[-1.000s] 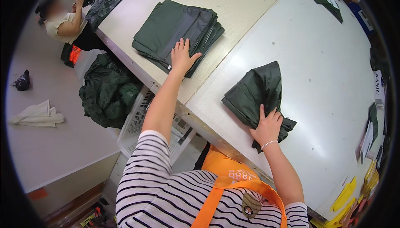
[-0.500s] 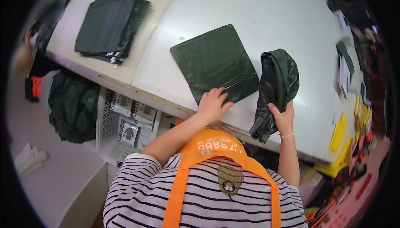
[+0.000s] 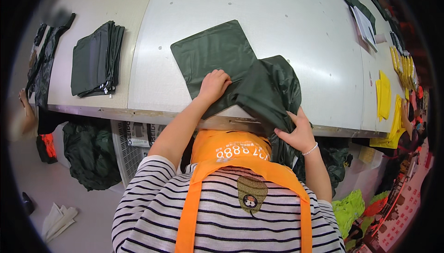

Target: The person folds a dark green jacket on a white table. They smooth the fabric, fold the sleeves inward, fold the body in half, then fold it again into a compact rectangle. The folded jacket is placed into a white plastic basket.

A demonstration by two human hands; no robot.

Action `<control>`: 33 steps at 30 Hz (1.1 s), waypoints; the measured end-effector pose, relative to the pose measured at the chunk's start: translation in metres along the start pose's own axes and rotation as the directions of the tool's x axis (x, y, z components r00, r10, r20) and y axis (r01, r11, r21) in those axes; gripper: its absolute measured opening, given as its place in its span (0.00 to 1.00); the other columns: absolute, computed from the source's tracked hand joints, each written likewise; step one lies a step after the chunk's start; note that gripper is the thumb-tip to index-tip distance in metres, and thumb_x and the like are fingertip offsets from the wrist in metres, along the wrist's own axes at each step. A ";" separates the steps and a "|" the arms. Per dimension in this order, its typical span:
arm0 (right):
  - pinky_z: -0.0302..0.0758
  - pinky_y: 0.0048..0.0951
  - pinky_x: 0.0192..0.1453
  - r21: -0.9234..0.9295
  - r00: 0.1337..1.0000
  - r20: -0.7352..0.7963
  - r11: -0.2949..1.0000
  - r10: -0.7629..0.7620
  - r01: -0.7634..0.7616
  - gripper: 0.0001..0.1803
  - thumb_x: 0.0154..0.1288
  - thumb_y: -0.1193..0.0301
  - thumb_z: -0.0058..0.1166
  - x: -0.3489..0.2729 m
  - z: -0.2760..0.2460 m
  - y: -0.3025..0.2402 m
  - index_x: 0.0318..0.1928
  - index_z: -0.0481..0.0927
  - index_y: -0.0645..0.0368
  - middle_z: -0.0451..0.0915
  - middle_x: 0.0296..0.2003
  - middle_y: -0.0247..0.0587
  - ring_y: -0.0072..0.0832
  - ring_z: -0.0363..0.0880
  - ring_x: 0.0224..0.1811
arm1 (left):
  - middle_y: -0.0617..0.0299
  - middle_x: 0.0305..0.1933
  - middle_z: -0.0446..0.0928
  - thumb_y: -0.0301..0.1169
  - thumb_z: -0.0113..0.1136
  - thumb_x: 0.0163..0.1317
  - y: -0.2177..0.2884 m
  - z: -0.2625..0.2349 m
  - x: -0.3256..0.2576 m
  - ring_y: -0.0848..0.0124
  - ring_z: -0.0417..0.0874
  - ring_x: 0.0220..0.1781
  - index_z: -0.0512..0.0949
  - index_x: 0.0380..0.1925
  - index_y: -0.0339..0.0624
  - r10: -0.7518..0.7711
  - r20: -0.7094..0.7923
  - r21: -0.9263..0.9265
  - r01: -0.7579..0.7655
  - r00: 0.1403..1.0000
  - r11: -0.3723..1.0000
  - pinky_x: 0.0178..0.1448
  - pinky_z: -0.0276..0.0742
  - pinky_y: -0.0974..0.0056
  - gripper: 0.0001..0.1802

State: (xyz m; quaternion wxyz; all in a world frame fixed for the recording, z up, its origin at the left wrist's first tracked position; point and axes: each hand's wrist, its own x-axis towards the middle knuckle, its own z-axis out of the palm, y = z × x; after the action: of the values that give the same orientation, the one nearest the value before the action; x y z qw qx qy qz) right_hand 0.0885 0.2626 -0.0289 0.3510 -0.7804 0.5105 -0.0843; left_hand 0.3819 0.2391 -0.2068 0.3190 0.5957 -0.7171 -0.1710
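A flat dark green square of smooth, coated fabric (image 3: 213, 49) lies on the table. My left hand (image 3: 215, 85) rests on its near part with the fingers curled closed on the material. Against its right side is a loose, crumpled dark green fabric bundle (image 3: 273, 84), which overlaps the square and hangs over the table's front edge. My right hand (image 3: 299, 133) grips the bundle's lower right side between thumb and fingers; some fingertips are hidden by the folds. Whether the bundle reaches inside the square I cannot tell.
A stack of dark green folded pieces (image 3: 95, 61) sits on the table's left. White sheets (image 3: 364, 27) and yellow pieces (image 3: 383, 95) lie right. Below the edge are a dark green heap (image 3: 90, 153) and a white basket (image 3: 124, 158). Another person's arm (image 3: 27, 109) shows far left.
The bundle has moved left and down, from standing beside the square to lying over its right side and hanging off the edge. My right hand came with it. The left fingers have curled in.
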 end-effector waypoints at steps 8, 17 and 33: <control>0.71 0.40 0.55 0.008 0.975 0.062 0.977 -0.215 0.215 0.32 0.37 0.64 0.67 -0.005 0.003 0.013 0.50 0.81 0.57 0.72 0.47 0.56 0.50 0.72 0.50 | 0.61 0.30 0.73 0.26 0.62 0.54 0.000 0.008 0.000 0.63 0.75 0.36 0.75 0.31 0.41 0.032 -0.087 0.043 -0.028 0.996 0.999 0.43 0.70 0.62 0.06; 0.72 0.39 0.50 -0.076 0.816 0.398 0.871 -0.420 0.486 0.30 0.39 0.57 0.62 0.053 0.030 -0.011 0.50 0.83 0.48 0.70 0.43 0.55 0.48 0.73 0.44 | 0.71 0.27 0.74 0.32 0.59 0.63 0.026 -0.094 0.047 0.82 0.69 0.33 0.77 0.32 0.35 -0.167 0.487 -0.485 0.424 0.858 0.765 0.38 0.68 0.73 0.10; 0.72 0.40 0.56 -0.026 0.979 0.161 0.991 -0.122 0.128 0.29 0.47 0.51 0.62 0.108 0.052 0.014 0.48 0.82 0.56 0.70 0.44 0.55 0.49 0.74 0.47 | 0.50 0.24 0.80 0.26 0.54 0.57 0.001 -0.061 -0.022 0.63 0.78 0.24 0.79 0.30 0.34 -0.698 0.018 -0.608 0.562 0.716 0.561 0.32 0.73 0.61 0.06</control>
State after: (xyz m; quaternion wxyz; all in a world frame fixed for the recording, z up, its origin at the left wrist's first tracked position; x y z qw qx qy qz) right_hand 0.1536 0.1914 -0.1011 0.3702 -0.8215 0.4322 -0.0345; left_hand 0.4232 0.2692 -0.1667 0.4784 0.7030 -0.3266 -0.4126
